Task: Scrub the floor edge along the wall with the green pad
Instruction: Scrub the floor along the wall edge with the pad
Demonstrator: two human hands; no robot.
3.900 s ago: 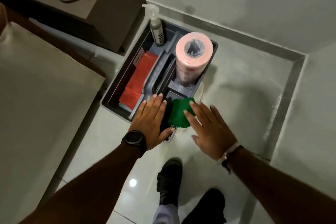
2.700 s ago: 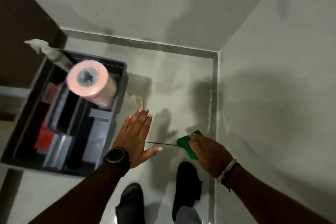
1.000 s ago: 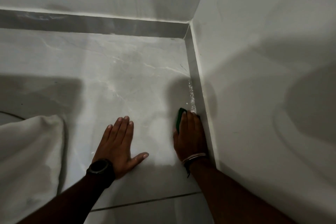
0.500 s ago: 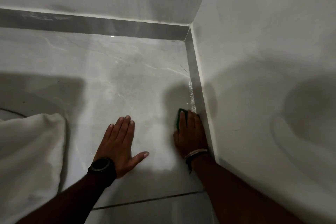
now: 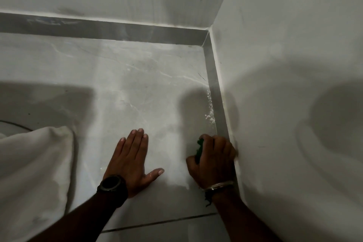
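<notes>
Right hand [image 5: 213,158] grips green pad [image 5: 200,148] at the wall [image 5: 284,84]; left hand [image 5: 131,160] flat, spread. We'd press firm w/ short strokes twd white residue [image 5: 209,113].

Green pad [image 5: 200,148] mostly hidden (under hand [image 5: 213,160]).

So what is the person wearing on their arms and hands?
Both forearms are bare, with no sleeves and no gloves. The left hand has a round black watch with a dark band on its wrist. The right hand has a thin silver-coloured bangle on its wrist, with a dark thread tied just below it.
</notes>
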